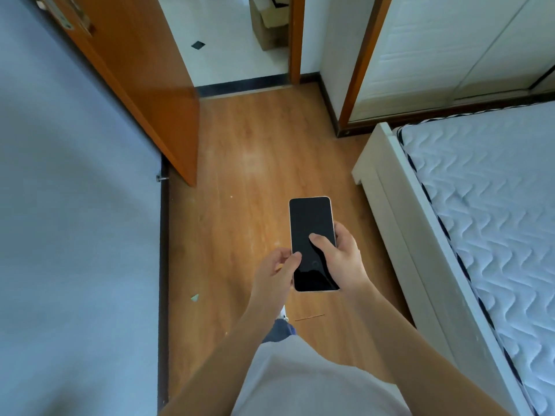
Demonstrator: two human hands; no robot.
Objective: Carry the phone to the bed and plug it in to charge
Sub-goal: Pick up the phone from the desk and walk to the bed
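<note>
A phone (310, 223) with a dark screen and a pale edge is held face up in front of me, over the wooden floor. My right hand (342, 259) grips its lower right side, thumb lying across the screen. My left hand (274, 271) touches the lower left edge with thumb and fingertips. The bed (486, 211), a bare white quilted mattress in a white frame, stands to my right. No charger or cable is visible.
An orange wooden door (144, 85) stands open on the left against a pale wall (75, 220). A doorway with a tiled floor and a cardboard box (268, 22) lies ahead. A white wardrobe (450, 55) is beyond the bed. Small scraps lie on the floor (240, 151).
</note>
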